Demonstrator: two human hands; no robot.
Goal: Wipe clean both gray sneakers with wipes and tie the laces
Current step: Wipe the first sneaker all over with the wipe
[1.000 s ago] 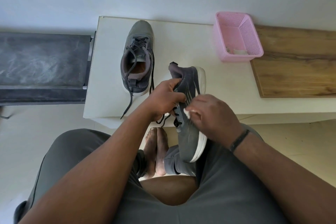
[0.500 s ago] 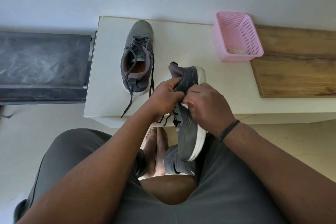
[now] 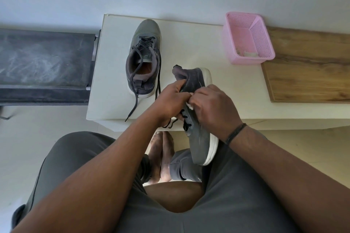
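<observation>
Gray sneaker (image 3: 198, 138) gripped in left fingers (image 3: 178, 86), wipe (image 3: 190, 105) under closed right fingers (image 3: 197, 98).

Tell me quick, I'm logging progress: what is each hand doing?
Left hand: closed on the held sneaker near its collar.
Right hand: closed on a white wipe, pressed to that sneaker.
</observation>
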